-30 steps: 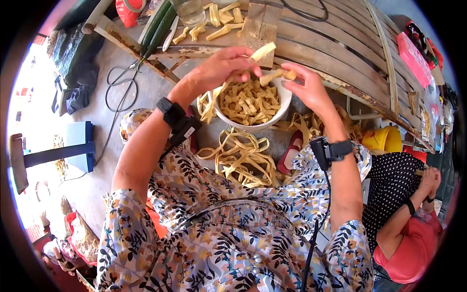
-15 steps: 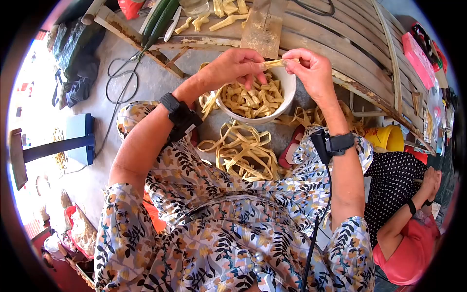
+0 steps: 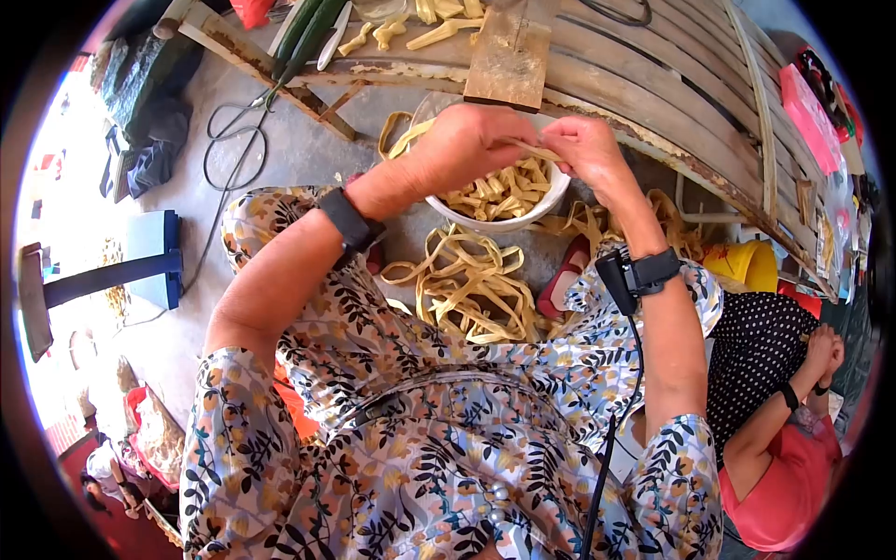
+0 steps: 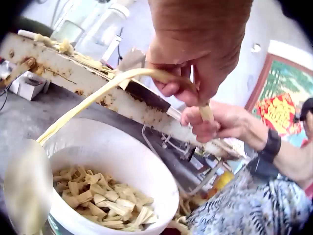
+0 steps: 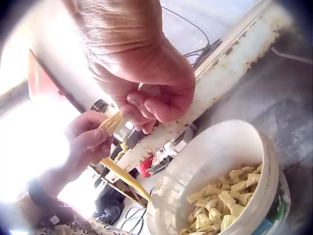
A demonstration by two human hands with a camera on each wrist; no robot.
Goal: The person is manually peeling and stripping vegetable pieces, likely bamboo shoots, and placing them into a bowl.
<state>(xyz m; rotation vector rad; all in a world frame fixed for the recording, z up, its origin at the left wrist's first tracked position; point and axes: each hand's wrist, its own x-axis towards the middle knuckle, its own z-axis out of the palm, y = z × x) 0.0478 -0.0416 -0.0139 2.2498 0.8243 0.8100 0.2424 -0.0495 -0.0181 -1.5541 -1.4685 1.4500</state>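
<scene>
Both hands are above a white bucket (image 3: 551,200) of yellow knotted pieces (image 3: 499,198). The left hand (image 3: 467,145) pinches a yellow strip (image 4: 93,98), whose long tail arches down past the bucket rim in the left wrist view. The right hand (image 3: 590,157) pinches the strip's other end, close to the left fingertips. In the right wrist view, a folded part of the strip (image 5: 111,122) lies between the left hand (image 5: 88,139) and the right hand (image 5: 156,98). The right fingers are curled and partly hide the end they hold.
Loose yellow strips (image 3: 467,285) lie on the floor below the bucket. A slatted bench (image 3: 644,84) behind it bears a wooden board (image 3: 509,58), green cucumbers (image 3: 308,37) and more yellow pieces (image 3: 443,33). To the right are a yellow bucket (image 3: 747,265) and another seated person (image 3: 779,476).
The hands have come closer together and the left hand has turned over, its back now covering more of the strip. The view has shifted slightly, and the bench board appears lower.
</scene>
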